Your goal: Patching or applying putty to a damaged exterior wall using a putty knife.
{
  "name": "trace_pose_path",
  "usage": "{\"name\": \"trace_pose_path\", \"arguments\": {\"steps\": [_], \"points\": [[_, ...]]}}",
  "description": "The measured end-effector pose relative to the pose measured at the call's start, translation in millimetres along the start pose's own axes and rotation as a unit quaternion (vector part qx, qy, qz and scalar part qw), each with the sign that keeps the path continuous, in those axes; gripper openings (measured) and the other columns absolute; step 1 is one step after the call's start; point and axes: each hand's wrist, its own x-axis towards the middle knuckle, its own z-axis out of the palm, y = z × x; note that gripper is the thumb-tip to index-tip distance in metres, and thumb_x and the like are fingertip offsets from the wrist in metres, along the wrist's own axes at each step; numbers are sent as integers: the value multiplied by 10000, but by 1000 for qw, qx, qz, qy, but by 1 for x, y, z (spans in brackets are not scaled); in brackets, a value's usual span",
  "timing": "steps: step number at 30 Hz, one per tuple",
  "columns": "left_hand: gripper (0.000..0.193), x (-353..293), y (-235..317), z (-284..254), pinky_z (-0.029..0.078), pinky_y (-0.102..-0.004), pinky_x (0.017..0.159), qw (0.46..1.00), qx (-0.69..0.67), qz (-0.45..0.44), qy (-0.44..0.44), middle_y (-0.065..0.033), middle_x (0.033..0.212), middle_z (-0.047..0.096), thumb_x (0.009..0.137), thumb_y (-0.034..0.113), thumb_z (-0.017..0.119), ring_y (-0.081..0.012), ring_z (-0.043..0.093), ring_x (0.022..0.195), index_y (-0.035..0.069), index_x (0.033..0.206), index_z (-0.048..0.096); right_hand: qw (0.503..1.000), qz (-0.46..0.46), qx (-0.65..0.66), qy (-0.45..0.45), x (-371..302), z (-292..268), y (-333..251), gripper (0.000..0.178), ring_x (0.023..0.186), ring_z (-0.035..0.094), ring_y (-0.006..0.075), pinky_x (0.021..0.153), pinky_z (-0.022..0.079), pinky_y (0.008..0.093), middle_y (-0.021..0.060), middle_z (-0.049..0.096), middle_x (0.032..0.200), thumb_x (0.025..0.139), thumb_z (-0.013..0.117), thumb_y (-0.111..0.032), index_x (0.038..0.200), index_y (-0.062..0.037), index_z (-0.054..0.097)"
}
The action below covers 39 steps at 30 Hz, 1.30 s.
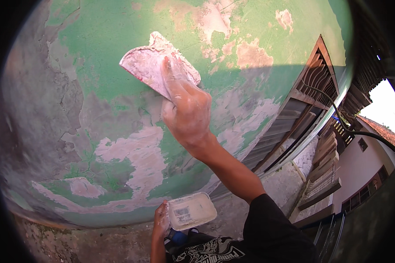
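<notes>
Up against the green wall, my right hand grips a flat putty spreader. Its blade is coated in whitish paste with a reddish edge, and a thick lump of putty sits along its upper side. Whitish smears cover my fingers too. Low in the view, my left hand holds a shallow rectangular plastic tub by its left side. Paste residue coats the inside of the tub. Part of the left fingers is hidden beneath it.
Pale putty patches and bare grey plaster break up the green paint. To the right is a wooden window with slats. Beyond it stand a dark cable, stacked boards and a neighbouring building. Concrete ground lies below.
</notes>
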Motion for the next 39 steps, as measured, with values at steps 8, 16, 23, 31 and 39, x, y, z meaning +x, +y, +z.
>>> {"name": "trace_pose_path", "arguments": {"steps": [8,16,23,31,39], "points": [[491,3,-24,-8,518,-281,721,1000,15,4,-1,-66,895,663,1008,426,444,-131,614,774,-33,1046,613,986,106,-123,42,55,-31,44,630,748,648,366,684,522,429,239,639,848,699,550,70,1326,55,485],[499,8,-25,-11,513,-279,741,1000,-3,-9,28,-71,914,666,1003,435,453,-130,608,795,-32,1061,619,957,-57,-238,154,3,55,19,653,735,673,294,653,517,397,194,677,874,698,594,4,1333,84,465],[495,1,-18,-17,518,-283,733,1000,21,9,19,-68,913,663,1013,428,430,-130,609,789,-31,1052,613,1000,-4,-20,10,-1,-14,6,622,653,663,262,591,511,306,199,675,879,692,547,54,1310,-20,551],[496,11,-45,-15,513,-280,726,1000,20,-2,4,-71,917,659,1019,413,422,-123,598,784,-45,1049,611,975,-96,-162,115,112,-49,60,472,576,629,263,503,459,318,158,640,720,702,554,18,1154,-60,665],[499,8,-29,-3,514,-284,743,1000,10,-7,4,-71,923,663,1017,422,423,-131,605,796,-36,1052,617,972,-149,-178,21,20,-3,42,511,729,689,234,584,542,348,175,677,1055,727,571,-43,1236,-14,596]]}}
